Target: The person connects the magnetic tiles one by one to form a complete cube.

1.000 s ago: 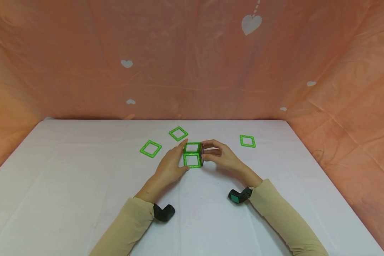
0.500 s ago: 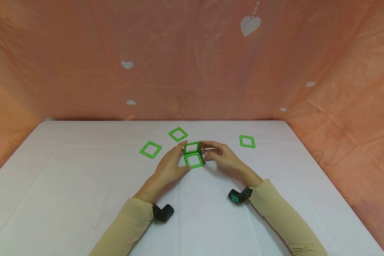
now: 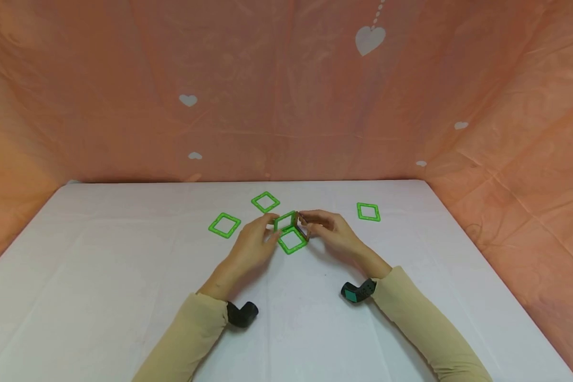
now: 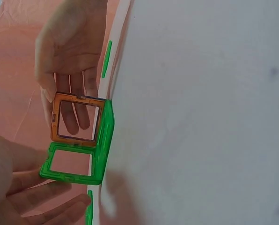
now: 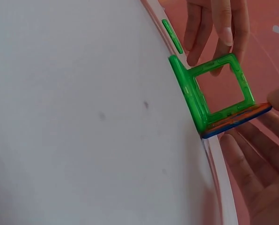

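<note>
A green square magnetic tile (image 3: pixel 288 252) lies flat on the table, seen turned at an angle. A second green tile (image 3: pixel 285 215) stands at its back edge. On the right side stands an orange tile (image 4: pixel 55 126) with a blue layer outside; they meet at a corner. My right hand (image 3: pixel 339 233) pinches this orange tile, thumb at its edge and fingers behind. My left hand (image 3: pixel 253 239) is at the left, its relaxed fingers beside the standing green tile; whether they touch it is hard to tell. In the right wrist view, the left thumb is apart from the tiles.
Three loose green tiles lie flat on the white table (image 3: pixel 124 276): one at left (image 3: pixel 216 219), another farther back (image 3: pixel 259 197), a third at right (image 3: pixel 359 211). A pink-orange curtain (image 3: pixel 286 106) hangs behind the far edge. Black cameras are on both wrists.
The joined tiles have turned counterclockwise as seen from above. My left thumb has moved back from the flat tile's front corner; my right hand keeps its grip on the orange tile.
</note>
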A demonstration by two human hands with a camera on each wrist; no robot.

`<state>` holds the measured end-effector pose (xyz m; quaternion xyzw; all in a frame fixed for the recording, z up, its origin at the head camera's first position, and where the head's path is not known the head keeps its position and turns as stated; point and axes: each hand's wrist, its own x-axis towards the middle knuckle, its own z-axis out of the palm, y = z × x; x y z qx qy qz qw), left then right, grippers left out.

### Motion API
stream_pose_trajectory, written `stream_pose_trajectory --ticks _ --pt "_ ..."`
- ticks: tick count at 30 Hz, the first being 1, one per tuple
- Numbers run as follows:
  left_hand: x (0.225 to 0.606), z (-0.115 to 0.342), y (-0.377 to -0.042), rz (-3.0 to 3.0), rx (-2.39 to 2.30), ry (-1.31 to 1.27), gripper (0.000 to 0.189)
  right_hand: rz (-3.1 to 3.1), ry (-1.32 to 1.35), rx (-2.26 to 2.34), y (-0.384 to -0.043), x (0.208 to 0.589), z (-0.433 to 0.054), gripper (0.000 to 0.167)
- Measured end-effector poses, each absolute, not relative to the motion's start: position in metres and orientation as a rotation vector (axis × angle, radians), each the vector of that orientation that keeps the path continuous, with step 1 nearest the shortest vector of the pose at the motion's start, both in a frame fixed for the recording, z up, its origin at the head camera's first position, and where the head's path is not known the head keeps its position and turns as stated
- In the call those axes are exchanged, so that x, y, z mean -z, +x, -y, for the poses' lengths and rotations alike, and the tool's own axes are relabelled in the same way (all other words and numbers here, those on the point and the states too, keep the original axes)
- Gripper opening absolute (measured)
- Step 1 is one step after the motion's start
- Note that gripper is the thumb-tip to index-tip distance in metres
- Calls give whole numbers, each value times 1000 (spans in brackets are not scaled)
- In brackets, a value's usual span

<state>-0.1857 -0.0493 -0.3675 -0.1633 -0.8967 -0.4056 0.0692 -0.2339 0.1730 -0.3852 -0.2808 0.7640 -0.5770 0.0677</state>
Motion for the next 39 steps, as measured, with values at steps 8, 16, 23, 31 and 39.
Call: stream_pose_trajectory --ticks 8,16,23,31,39 --pt "367 49 -187 2666 1255 -499 33 -2416 -795 1690 -233 384 -175 30" --pt "367 48 -189 2647 1253 -528 39 -2454 -800 1684 -234 383 -176 26" --pt "367 47 -190 2639 1212 -556 39 -2538 -751 1661 -235 381 -176 25" --pt "367 47 -190 2639 1235 -574 40 -2502 -730 1683 -237 382 -173 25" --pt "368 46 -191 2645 1252 -591 40 -2495 -745 1714 -240 383 -169 26"
